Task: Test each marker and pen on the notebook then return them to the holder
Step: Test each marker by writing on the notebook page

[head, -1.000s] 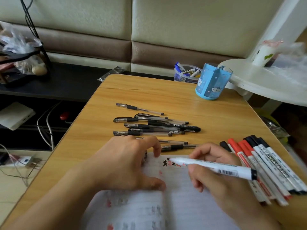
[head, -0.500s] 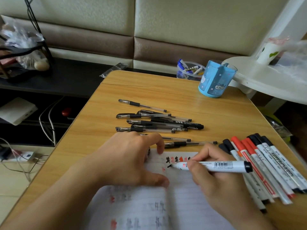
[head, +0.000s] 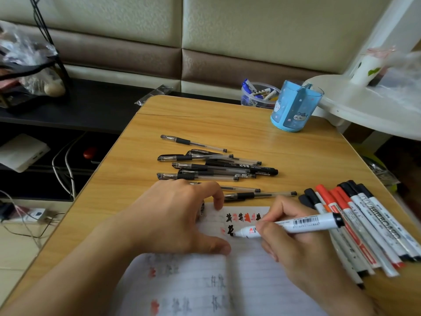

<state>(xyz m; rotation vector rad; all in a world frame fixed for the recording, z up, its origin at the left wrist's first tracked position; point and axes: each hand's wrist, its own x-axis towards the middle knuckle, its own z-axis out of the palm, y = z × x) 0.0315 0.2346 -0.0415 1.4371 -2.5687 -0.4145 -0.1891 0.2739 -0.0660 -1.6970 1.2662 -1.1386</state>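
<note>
Right hand (head: 296, 242) gripping black marker (head: 293, 224), tip touching notebook (head: 250, 258) page, writing test mark. Left hand (head: 173, 217) lying flat just left of tip, fingers relaxed, pinning page steady. Holder (head: 293, 110) standing well beyond both hands, awaiting returns.

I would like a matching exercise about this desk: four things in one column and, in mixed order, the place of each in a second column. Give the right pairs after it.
Things:
1. blue holder
2. white marker
3. row of markers
4. gel pens

Places:
A. gripped in the right hand, tip on the notebook
B. lying in the middle of the table
C. standing at the far right corner of the table
D. lying side by side at the table's right edge

Pairs: 1-C, 2-A, 3-D, 4-B
</note>
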